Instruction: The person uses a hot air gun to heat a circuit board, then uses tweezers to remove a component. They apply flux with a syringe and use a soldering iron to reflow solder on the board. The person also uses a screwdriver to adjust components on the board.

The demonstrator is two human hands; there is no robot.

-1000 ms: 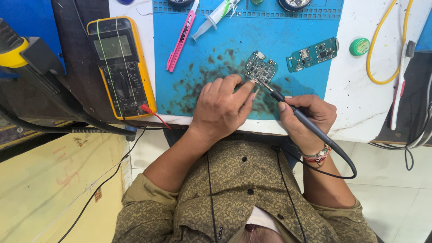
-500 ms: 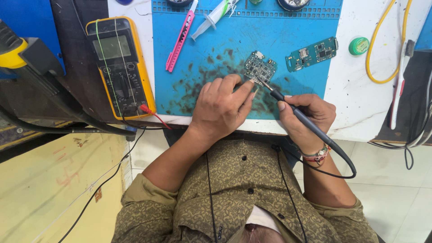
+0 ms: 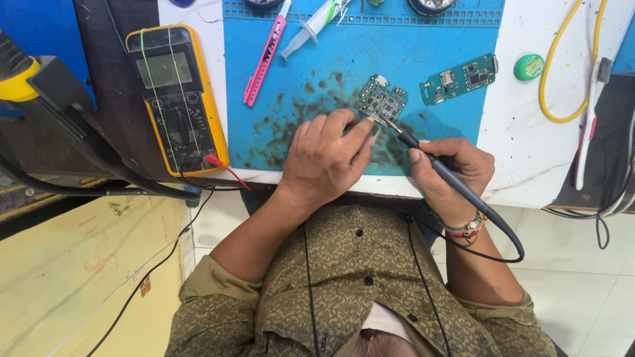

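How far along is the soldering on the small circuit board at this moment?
In hand: the right hand holds the soldering iron tip at the small circuit board, steadied by left hand fingertips. Done: board laid bare on the stained blue mat. Left: second board lies untouched.

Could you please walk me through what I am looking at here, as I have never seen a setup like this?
This is one view from a camera worn on a person's head, looking down at their own hands. The right hand holds a soldering iron like a pen, its tip at a small circuit board. The left hand steadies that board with its fingertips. Both rest on a blue work mat. Nearby lie a second green board, a pink utility knife, a syringe and a yellow multimeter.
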